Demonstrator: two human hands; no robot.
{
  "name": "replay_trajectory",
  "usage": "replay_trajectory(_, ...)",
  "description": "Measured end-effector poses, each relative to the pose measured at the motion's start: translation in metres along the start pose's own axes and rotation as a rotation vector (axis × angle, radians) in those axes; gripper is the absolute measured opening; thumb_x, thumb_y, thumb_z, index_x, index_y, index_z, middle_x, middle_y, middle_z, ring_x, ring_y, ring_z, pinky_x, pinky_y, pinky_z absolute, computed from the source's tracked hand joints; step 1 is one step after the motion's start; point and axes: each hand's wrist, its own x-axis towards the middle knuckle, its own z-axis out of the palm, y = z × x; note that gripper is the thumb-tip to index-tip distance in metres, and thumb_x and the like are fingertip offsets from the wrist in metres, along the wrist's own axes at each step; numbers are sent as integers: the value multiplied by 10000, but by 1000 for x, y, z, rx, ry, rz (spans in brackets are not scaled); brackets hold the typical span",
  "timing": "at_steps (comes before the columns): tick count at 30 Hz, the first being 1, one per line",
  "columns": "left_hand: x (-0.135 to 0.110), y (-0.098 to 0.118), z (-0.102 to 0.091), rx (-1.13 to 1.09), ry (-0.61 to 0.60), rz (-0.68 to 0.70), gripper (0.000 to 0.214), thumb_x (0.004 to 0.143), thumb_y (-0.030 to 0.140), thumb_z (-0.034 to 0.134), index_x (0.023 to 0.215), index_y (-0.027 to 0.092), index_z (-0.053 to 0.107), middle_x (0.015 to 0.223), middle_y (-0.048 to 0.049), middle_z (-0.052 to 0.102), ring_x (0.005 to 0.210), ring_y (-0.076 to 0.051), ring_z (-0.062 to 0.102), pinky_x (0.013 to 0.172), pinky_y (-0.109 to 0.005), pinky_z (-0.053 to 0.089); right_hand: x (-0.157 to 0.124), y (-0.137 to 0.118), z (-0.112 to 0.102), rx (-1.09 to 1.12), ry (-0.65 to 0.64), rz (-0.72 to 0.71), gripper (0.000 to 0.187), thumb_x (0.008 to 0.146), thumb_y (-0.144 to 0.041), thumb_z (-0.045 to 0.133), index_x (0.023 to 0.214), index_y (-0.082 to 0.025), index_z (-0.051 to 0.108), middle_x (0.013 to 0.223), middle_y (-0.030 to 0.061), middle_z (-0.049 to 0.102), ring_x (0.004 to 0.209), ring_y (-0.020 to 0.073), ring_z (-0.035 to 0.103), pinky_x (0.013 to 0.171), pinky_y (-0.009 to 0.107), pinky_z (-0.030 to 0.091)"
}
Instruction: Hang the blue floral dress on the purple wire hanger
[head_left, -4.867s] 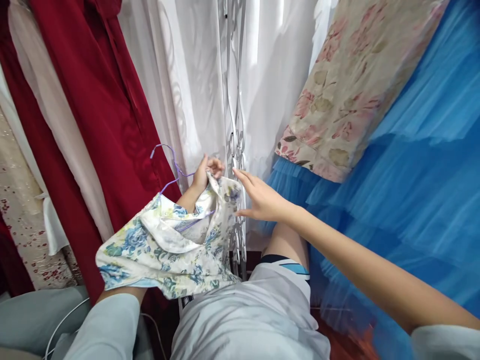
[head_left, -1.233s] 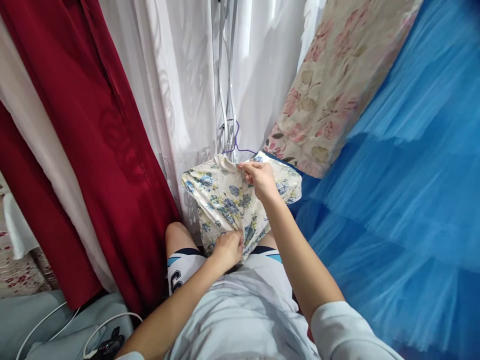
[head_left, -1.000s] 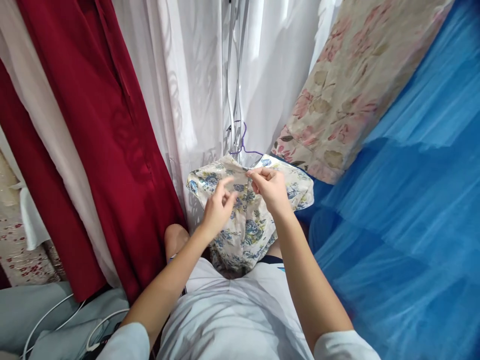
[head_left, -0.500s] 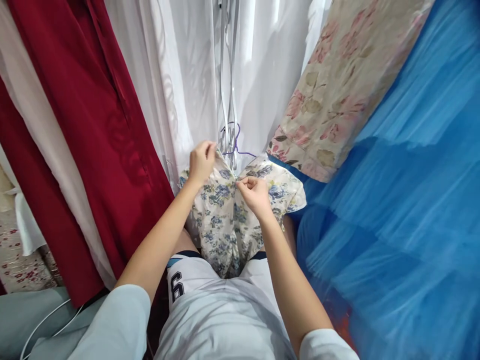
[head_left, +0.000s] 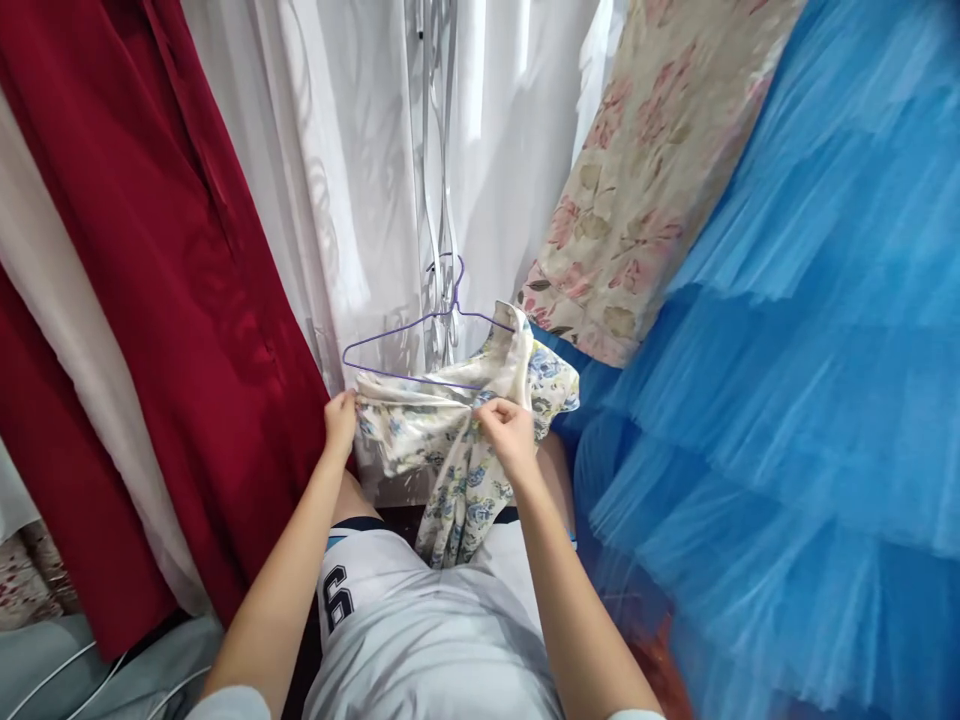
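Note:
A white garment with blue flowers hangs half off a thin purple wire hanger. The hanger's hook rests on a white ornate metal post. The left end of the hanger is bare; the cloth still covers its right end. My left hand pinches the garment's left edge just below the hanger wire. My right hand is closed on the cloth near its middle. The rest of the garment droops down toward my lap.
A dark red dress hangs at the left, white sheer curtains behind the post, a beige floral cloth and a big blue tulle skirt at the right. White cables lie at the lower left.
The garment's left shoulder has slid off the hanger, baring the wire. My left hand has moved down and left with the cloth edge; my right hand has dropped slightly.

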Motion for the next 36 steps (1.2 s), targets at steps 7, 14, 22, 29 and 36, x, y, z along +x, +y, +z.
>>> replay_trajectory(7, -68, 11, 33, -378, -288, -179, 516, 690, 655, 692, 770, 150, 624, 727, -20, 598, 675, -138, 572, 622, -244, 469, 21, 27, -76, 19, 366, 3, 234, 686, -363, 720, 657, -180, 578, 464, -58, 458, 440, 96, 358, 437, 239, 271)
replay_trajectory(14, -95, 92, 69, -519, -564, -37, 344, 848, 471, 656, 743, 146, 621, 673, 11, 509, 619, -92, 462, 579, -200, 380, -14, -12, -45, -19, -402, 47, 370, 825, -546, 649, 847, -177, 679, 811, 61, 681, 779, 208, 620, 665, 294, 481)
replay_trajectory(22, -115, 89, 75, -542, -646, -37, 333, 910, 479, 582, 802, 164, 575, 724, 13, 491, 656, -97, 451, 606, -207, 367, -30, -11, -18, 129, -626, 84, 381, 812, -532, 691, 829, -152, 681, 683, 11, 604, 593, 144, 492, 569, 273, 403)
replay_trajectory(29, -128, 69, 63, -535, -914, -134, 407, 907, 557, 550, 1057, 194, 658, 1065, -73, 655, 1085, -211, 578, 1004, -312, 410, -31, -35, -28, 72, -487, -28, 333, 916, -474, 593, 1090, -219, 716, 851, 27, 644, 711, 160, 537, 695, 289, 458)
replay_trajectory(36, -126, 28, 61, -182, -1162, -164, 707, 858, 772, 373, 707, 129, 626, 667, -40, 595, 667, -158, 550, 679, -278, 450, -31, -45, -36, 532, -285, 235, 288, 826, -390, 721, 1072, -245, 687, 620, -29, 556, 512, 119, 516, 493, 233, 425)
